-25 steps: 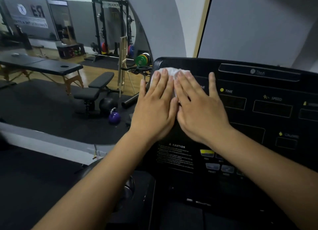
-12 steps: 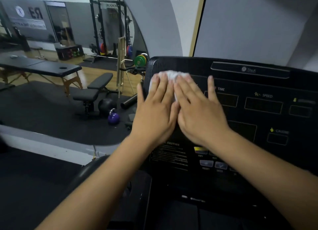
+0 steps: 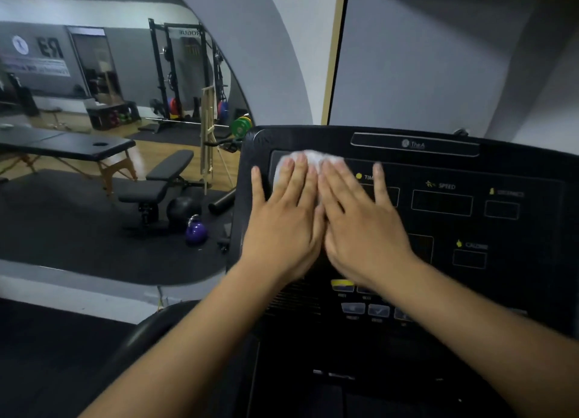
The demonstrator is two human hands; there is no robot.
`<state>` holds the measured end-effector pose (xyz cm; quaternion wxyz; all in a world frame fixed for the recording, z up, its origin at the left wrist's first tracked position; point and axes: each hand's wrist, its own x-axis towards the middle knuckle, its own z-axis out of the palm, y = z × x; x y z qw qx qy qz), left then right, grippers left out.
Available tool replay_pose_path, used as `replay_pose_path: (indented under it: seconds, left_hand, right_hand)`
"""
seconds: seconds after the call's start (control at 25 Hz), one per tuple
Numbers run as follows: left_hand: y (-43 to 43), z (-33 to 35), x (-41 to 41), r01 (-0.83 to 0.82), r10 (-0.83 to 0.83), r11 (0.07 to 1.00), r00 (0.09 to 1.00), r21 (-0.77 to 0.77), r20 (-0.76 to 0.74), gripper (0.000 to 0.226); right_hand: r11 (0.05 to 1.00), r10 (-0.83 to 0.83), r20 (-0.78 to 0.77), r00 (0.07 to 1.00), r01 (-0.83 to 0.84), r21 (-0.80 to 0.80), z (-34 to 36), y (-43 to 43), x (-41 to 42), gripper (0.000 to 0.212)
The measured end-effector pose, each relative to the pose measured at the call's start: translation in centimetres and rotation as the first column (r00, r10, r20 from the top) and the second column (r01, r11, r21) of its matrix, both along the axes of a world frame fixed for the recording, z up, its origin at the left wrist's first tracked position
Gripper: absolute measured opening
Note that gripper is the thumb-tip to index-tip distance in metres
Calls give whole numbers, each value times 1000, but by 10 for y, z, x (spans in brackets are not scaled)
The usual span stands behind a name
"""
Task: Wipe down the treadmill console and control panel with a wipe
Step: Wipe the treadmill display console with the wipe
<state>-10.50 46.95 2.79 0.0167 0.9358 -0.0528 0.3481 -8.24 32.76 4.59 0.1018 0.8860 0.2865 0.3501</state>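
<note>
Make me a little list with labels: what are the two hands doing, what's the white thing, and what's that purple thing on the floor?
place: a gym, seen from a treadmill
left hand: flat, fingers straight, pressing on the wipe
right hand: flat beside it, also on the wipe
wipe: white, at the console's upper left
console: black, screens dark
purple thing: a kettlebell on the floor mat, near a black bench

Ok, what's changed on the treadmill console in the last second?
The left hand and right hand slid the wipe rightward from the left edge of the console toward the TIME label, whose end the right thumb now covers. Unchanged: both hands flat, side by side, pressing the wipe; nothing released.
</note>
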Motion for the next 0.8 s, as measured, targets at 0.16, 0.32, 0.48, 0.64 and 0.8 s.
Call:
replay_pose_path:
  seconds: [0.16, 0.32, 0.48, 0.64, 0.8]
  left_hand:
    - [-10, -52, -38, 107, -104, 988, 994, 115, -36, 66]
    - [-18, 2, 10, 27, -30, 991, 999, 133, 21, 65]
    - [-36, -7, 8, 68, -70, 996, 997, 49, 27, 63]
    - [-49, -45, -21, 96, -96, 987, 995, 127, -10, 65]
    - [-68, 20, 23, 51, -55, 993, 998, 108, 33, 65]
  right_hand:
    - [993, 104, -85, 991, -107, -40, -61, -35, -38, 65]
    - [999, -39, -16, 999, 40, 18, -4, -29, -1, 62]
    - [997, -44, -13, 999, 45, 58, -13, -44, -4, 60]
    - [1000, 26, -27, 999, -26, 17, -45, -77, -20, 60]
    - [988, -104, 20, 994, 101, 119, 8, -73, 14, 60]
